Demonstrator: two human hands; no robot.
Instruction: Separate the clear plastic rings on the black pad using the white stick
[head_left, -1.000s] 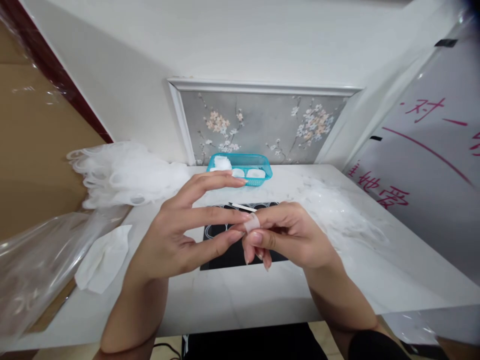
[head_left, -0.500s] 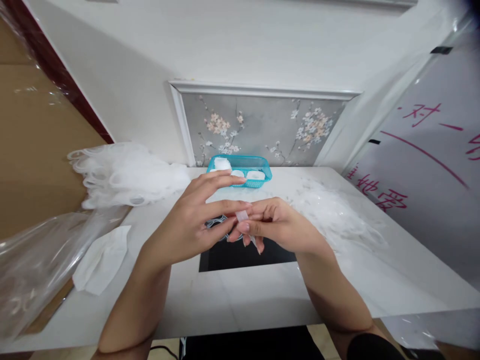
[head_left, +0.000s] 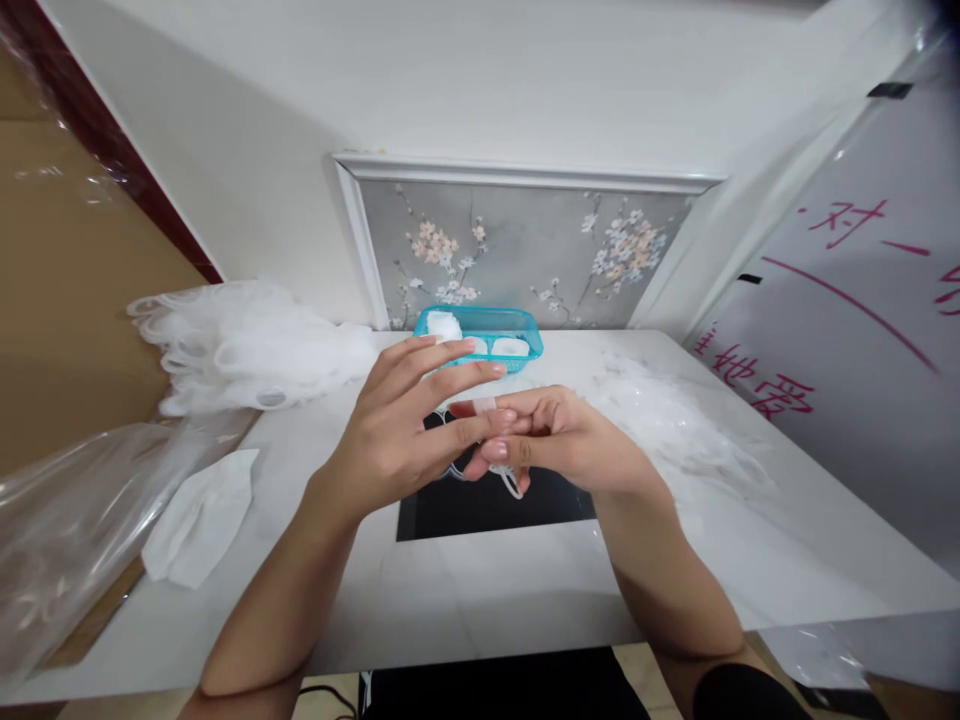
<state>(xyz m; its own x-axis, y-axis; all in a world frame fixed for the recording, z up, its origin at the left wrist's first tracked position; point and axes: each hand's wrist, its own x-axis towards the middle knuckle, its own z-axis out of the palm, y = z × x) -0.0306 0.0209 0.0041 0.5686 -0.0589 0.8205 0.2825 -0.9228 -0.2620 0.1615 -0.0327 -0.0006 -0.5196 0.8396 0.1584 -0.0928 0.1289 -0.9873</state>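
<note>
Where the white table [head_left: 487, 590] spreads before us, a black mat [head_left: 487, 515] lies at twelve o'clock. Over it, our left hand [head_left: 390, 430] (its grip we cannot tell) touches our right hand [head_left: 570, 438]. Under the right thumb, seemingly grasped, a white loop [head_left: 509, 484] dangles at six o'clock; easing that thumb, or snagging the index finger's pale strip [head_left: 485, 405], could drop it.

Head-worn view, looking forward and steeply down, near the white tabletop [head_left: 480, 595], facing the wall [head_left: 480, 85]
</note>
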